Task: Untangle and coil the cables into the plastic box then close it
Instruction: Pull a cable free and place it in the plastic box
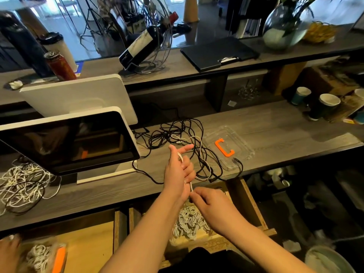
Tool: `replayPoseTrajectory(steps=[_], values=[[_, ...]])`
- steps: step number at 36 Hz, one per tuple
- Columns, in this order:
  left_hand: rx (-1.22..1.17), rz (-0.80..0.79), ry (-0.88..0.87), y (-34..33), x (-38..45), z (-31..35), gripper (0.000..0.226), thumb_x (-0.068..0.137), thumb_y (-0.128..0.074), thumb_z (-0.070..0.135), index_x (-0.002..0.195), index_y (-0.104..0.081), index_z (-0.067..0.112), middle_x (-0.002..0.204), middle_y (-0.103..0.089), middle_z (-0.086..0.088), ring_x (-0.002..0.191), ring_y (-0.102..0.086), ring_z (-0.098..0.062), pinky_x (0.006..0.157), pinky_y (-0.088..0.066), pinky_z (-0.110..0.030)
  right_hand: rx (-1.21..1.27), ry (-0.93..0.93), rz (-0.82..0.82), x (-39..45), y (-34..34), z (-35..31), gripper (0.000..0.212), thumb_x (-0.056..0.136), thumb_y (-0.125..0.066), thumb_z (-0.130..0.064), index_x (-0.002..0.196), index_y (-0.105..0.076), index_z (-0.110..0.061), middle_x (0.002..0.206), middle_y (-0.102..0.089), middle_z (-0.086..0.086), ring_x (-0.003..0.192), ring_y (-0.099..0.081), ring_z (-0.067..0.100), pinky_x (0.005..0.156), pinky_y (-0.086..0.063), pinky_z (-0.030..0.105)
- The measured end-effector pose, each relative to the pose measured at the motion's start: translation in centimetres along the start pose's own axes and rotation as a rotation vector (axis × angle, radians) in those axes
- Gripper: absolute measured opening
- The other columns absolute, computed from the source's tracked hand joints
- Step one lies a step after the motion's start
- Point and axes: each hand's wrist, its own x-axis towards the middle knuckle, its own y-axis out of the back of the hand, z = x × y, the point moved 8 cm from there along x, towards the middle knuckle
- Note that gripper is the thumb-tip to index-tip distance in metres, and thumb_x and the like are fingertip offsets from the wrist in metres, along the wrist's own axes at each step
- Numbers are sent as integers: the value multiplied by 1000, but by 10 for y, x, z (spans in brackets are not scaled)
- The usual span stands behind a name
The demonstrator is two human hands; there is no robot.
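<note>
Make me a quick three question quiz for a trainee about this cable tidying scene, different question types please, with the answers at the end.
1. True or false: the white cable is already coiled inside the clear plastic box.
2. Multiple choice: what colour is the clip on the box? A) blue B) orange C) green
3. Short answer: which hand pinches the white cable lower down, nearer the counter edge?

Key
1. False. It runs from the black cable tangle on the counter up into the left hand.
2. B.
3. The right hand, just below the left hand.
</note>
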Motion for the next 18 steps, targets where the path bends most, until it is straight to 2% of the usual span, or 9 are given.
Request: replayPoseTrajectory(steps=[3,8,12,15,16,18], values=[[159,-23,-65,3,-2,1,70,93,-34,63,111,-66,4,56,-26,3,43,-20,-7,39,-16,-23,-94,34,-57,-4,-7,-7,38,102,-47,-41,66,-51,-28,63,-57,-3,63,-53,16,63,-43,36],[466,-135,-60,1,-6,-14,74,92,-26,66,100,-72,7,54,-27,6,44,-21,-6,40,-18,-20,-160,115,-125,-9,-7,-20,31,101,-48,-40,72,-54,-32,65,-56,-7,61,-50,10,64,-44,34],[577,-307,58,-7,-10,-29,87,87,-14,72,93,-75,10,54,-30,6,47,-26,-6,47,-21,-21,-62,123,-11,-7,11,-17,22,99,-52,-30,85,-66,-22,73,-65,-3,68,-56,13,67,-47,41],[627,-405,187,-11,-19,-40,94,91,-2,73,89,-74,11,61,-56,-3,58,-54,-11,57,-41,-21,-43,146,58,-6,26,-14,19,100,-52,-31,95,-69,-24,86,-68,-5,79,-62,9,74,-52,38],[651,-409,216,-11,-22,-42,92,90,-2,75,81,-72,16,63,-61,0,61,-57,-10,60,-43,-23,-62,164,81,-5,31,-14,18,99,-54,-32,96,-70,-24,88,-68,-7,79,-62,7,74,-52,35],[695,-406,248,-10,-28,-45,81,84,-6,81,58,-59,25,56,-54,6,56,-50,-8,59,-36,-26,-133,206,130,-5,41,-14,16,96,-59,-36,95,-70,-25,84,-69,-11,77,-63,4,71,-52,31]])
